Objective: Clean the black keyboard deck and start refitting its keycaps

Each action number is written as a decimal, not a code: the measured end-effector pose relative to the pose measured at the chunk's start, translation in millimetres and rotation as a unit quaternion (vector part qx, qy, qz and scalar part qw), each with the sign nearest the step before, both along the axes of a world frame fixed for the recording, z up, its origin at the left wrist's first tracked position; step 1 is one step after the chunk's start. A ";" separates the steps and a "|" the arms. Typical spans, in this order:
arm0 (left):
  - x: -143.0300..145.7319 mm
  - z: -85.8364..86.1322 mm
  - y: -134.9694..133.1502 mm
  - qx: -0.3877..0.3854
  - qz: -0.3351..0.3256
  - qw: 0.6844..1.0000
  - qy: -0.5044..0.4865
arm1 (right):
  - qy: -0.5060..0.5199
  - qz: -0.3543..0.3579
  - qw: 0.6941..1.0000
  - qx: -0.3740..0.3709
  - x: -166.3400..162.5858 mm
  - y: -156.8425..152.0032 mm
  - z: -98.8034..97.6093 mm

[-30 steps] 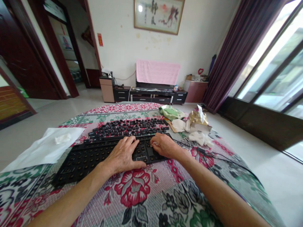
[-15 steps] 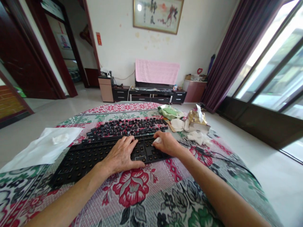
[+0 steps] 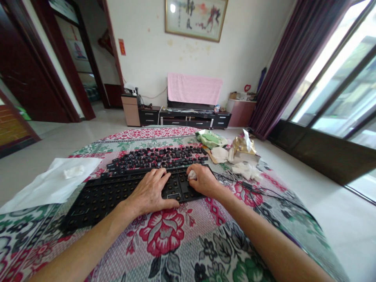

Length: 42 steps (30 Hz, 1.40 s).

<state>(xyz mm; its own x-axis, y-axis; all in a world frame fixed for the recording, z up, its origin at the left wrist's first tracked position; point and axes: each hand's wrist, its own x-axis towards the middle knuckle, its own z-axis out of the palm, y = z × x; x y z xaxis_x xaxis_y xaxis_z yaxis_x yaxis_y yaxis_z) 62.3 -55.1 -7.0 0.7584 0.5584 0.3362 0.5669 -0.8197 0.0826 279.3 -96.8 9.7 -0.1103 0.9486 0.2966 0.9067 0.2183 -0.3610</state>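
from my seat far off, i look through the head camera at a black keyboard lying flat across the patterned tablecloth, its keycaps off over the parts i can see. my left hand rests on the middle of it, palm down and open, fingers toward the far edge and thumb stretched out along the near edge. my right hand is at the right end of the board, fingers curled and pinching a small white wad against the number-pad section; whether the wad actually touches the board i can't tell. just beyond the keyboard i see a spread of loose black keycaps. to the left lies a white sheet with a crumpled white piece on it. past the right hand i have crumpled white tissues, a gold tissue pack with one tissue sticking up, and a green packet farther back. a dark cable trails over the cloth on the right.
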 end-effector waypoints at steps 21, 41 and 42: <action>0.7 2.4 -1.6 -0.003 0.005 1.000 0.003 | -0.102 -0.008 0.994 -0.027 -2.3 -2.9 8.5; -0.1 0.7 -0.3 0.005 -0.001 1.000 0.003 | -0.016 -0.007 1.000 0.014 14.2 -2.5 8.6; -0.1 0.8 -0.2 0.005 -0.001 1.000 0.004 | -0.003 -0.021 1.000 0.022 17.7 -2.7 9.6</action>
